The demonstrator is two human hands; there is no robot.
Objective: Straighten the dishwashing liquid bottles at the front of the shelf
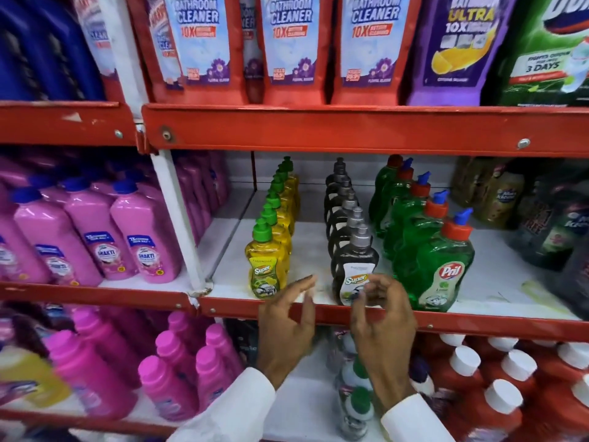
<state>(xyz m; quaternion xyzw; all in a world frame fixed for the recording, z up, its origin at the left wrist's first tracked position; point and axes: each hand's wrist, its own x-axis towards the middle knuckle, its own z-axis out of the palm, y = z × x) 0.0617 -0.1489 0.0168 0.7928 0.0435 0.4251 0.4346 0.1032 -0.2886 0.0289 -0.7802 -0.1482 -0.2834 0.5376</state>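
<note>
Three rows of dishwashing liquid bottles run front to back on the middle shelf. The front yellow bottle with a green cap stands upright at the left. A dark bottle with a grey cap heads the middle row. The front green Pril bottle with a red and blue cap leans slightly at the right. My left hand hovers open just in front of the shelf edge between the yellow and dark rows. My right hand is before the dark bottle, fingers curled and apart, holding nothing.
Pink bottles fill the shelf bay to the left. Dark refill pouches sit to the right. Bathroom cleaner pouches stand on the shelf above. Pink, clear and red bottles crowd the shelf below.
</note>
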